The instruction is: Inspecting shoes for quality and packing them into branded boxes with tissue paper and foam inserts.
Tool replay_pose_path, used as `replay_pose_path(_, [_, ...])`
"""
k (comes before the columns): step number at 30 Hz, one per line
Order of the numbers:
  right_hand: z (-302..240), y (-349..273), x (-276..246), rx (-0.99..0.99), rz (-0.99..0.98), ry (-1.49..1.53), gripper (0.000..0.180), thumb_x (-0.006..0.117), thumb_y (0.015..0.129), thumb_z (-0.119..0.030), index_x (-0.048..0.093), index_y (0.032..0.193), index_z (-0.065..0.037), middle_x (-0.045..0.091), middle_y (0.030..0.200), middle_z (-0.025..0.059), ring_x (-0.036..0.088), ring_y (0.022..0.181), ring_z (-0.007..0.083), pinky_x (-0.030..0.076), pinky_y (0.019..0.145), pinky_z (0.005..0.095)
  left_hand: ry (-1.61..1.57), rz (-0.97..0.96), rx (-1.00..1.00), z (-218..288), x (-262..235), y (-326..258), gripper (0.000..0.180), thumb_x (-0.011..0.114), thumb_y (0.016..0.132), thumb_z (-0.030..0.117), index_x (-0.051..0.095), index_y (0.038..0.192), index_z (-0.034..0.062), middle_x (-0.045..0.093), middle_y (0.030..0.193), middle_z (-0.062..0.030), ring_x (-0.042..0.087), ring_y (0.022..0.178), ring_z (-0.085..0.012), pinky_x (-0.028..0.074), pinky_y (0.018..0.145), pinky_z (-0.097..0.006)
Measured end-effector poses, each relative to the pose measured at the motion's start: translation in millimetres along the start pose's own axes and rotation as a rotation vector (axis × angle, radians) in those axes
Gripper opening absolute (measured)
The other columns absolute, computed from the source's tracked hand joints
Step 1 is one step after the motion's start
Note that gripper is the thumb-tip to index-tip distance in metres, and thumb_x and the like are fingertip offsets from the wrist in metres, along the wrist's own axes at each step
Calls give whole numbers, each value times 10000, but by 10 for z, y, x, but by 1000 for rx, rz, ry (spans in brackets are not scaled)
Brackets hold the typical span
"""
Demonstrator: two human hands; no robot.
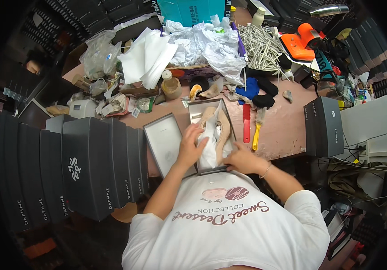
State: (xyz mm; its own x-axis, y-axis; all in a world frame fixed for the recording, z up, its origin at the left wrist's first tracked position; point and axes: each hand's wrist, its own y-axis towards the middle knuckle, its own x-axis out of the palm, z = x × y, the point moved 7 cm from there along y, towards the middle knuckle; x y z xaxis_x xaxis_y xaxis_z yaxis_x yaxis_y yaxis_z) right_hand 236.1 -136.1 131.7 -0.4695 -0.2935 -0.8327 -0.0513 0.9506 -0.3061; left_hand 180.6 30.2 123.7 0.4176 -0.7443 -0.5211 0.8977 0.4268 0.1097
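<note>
An open grey shoe box (194, 109) lies on the pink table in front of me. Inside it are beige high-heeled shoes (222, 130) and white tissue paper (209, 150). My left hand (190, 145) rests on the tissue paper and the near shoe at the box's left side, fingers spread. At the box's near right corner, my right hand (242, 159) touches the edge beside the shoe's heel. The box's grey lid (166, 141) lies upside down just left of the box.
A row of dark grey shoe boxes (85, 166) stands at the left. Another grey box (324, 126) sits at the right. A red comb (246, 122) and a yellow brush (257, 130) lie right of the open box. White paper (148, 56), bags and tools crowd the far side.
</note>
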Motion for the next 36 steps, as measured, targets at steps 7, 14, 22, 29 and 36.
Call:
replay_pose_path(7, [431,240,294,164,196,180,221,606,834,-176,593,1021,-58,659,819,156,643,832,351,508,738,446,492,-449,201,-304,799,-417,477,643,770,117,540,1232,65,570,1177,-151,388,1290,-329,271,1058,-543])
replay_pose_path(14, [642,704,481,354,272,155,248,561,879,-276,620,861,-36,655,739,180,645,713,372,494,634,466,449,-547,249,-438,605,-334,232,597,723,8,652,948,21,632,1015,-145,506,1146,-323,381,1000,-410])
replay_pose_path(22, [537,-54,-770,438,576,668,264,539,923,-236,594,830,4,560,590,104,552,507,195,430,498,339,70,-316,-9,-512,356,-159,269,604,819,147,626,1065,41,608,1105,-189,518,1140,-336,409,990,-398])
replay_pose_path(29, [11,163,-818,293,708,431,256,662,842,-239,592,966,-26,574,841,123,579,733,268,462,640,359,-1680,-167,-654,3,589,-165,653,377,919,623,420,1340,126,553,1234,-115,546,1120,-270,442,959,-457])
replay_pose_path(36, [163,514,-759,265,611,355,358,707,776,-189,571,1070,-35,588,899,133,612,727,271,501,642,354,-1634,-47,-738,53,516,-329,572,429,938,540,424,1336,128,539,1259,-116,527,1163,-269,426,997,-468])
